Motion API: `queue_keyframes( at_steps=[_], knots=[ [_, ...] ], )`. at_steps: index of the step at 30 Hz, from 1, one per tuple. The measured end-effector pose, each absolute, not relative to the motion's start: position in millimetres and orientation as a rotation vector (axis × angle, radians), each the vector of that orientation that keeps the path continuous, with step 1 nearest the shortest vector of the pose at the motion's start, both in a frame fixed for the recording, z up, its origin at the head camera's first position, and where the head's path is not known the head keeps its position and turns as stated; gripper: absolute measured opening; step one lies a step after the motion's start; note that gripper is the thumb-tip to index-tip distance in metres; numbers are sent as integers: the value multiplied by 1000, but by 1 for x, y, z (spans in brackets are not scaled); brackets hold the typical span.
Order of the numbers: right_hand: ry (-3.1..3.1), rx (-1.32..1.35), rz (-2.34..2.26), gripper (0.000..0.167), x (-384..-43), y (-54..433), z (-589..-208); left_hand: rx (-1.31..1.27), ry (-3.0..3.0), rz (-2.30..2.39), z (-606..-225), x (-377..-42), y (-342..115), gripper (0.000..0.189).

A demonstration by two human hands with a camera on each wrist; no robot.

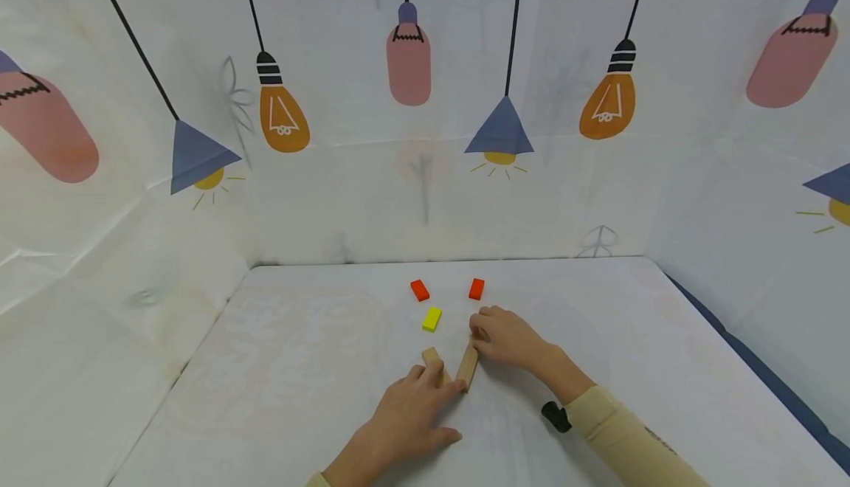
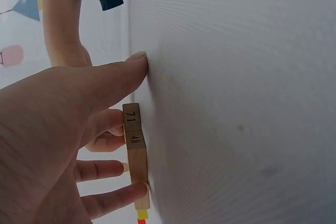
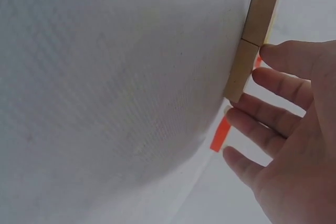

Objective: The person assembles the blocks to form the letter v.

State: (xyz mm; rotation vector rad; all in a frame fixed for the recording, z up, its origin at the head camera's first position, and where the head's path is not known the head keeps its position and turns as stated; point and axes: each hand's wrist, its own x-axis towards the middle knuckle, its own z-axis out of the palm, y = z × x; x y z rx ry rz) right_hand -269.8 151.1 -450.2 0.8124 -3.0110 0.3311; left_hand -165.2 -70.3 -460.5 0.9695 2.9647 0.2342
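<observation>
- On the white bench point(image 1: 299, 369), a left wooden block point(image 1: 432, 356) and a right wooden row point(image 1: 468, 366) lie between the two hands, right of the middle and well apart from the far edge.
- The two wooden pieces form a V narrowing toward the bench's near edge; in the left wrist view their near ends adjoin, marked 71 and 48.
- The left hand point(image 1: 410, 413) is spread wide, thumb out over the bench toward the right edge; one fingertip rests at the left wooden block and another at the near end of the right wooden row.
- The right hand point(image 1: 508, 338) has a narrow spread: its thumb and index finger pinch the right wooden row toward its far end; the right wrist view shows a seam just beside the thumb, and the other fingers lie loosely bent past the end.
- A yellow block point(image 1: 432, 319) lies beyond the left wooden block, tilted, toward the far edge.
- A left red block point(image 1: 420, 291) and a right red block point(image 1: 476, 289) lie nearest the far edge, well apart from each other; the right one is just beyond the right hand.
- A dark wrist device point(image 1: 556, 417) sits by the right cream sleeve point(image 1: 624, 435).
- A lamp-printed sheet point(image 1: 332, 199) rises behind the far edge.
</observation>
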Motion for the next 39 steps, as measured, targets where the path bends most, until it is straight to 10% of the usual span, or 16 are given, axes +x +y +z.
queue_keyframes(
  at_steps=[39],
  knots=[
    [-3069,795,393,7,-273,150,-442,1006,2980,254,-461,-164,-72,63]
  ],
)
